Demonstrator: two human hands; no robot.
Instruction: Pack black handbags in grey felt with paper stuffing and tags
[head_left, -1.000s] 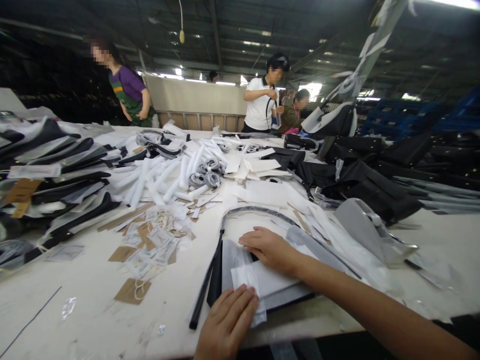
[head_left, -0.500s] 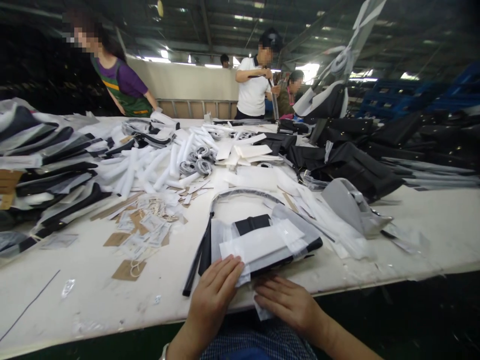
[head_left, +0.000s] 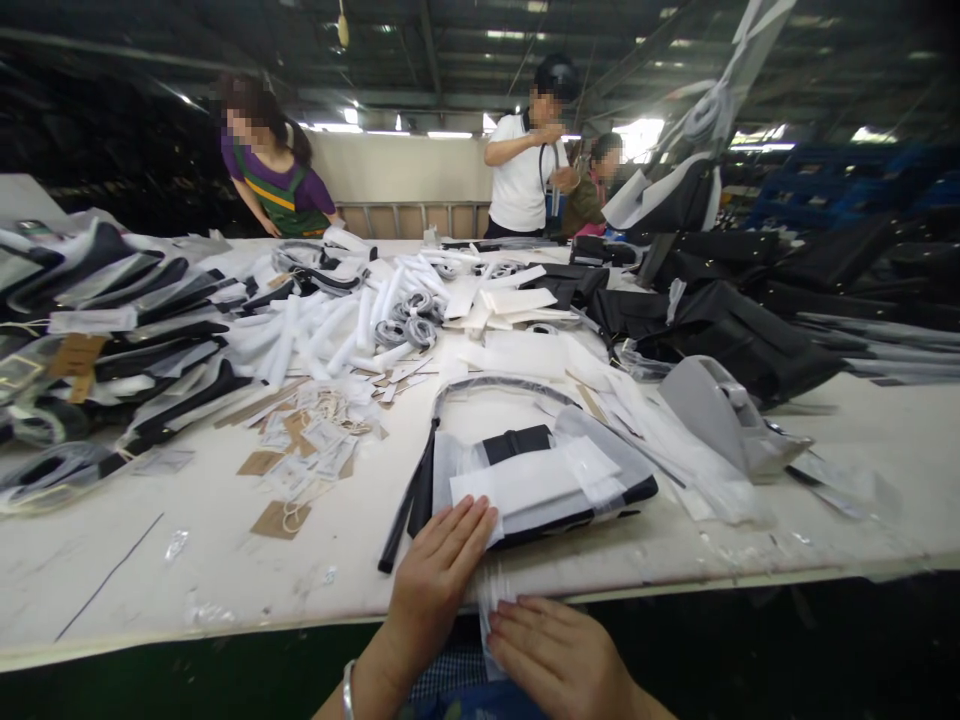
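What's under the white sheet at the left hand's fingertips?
Pale grey wrapping shows around the white sheet, and a black piece along its upper edge. What lies directly beneath is covered; the left hand also hides part of its lower left end.

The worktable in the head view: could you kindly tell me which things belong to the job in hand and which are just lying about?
In hand, it seems:
black bag
white sheet on it, under the left hand
clear plastic strip, at the right hand

Apparently just lying about:
loose tags
white rolls
grey coils
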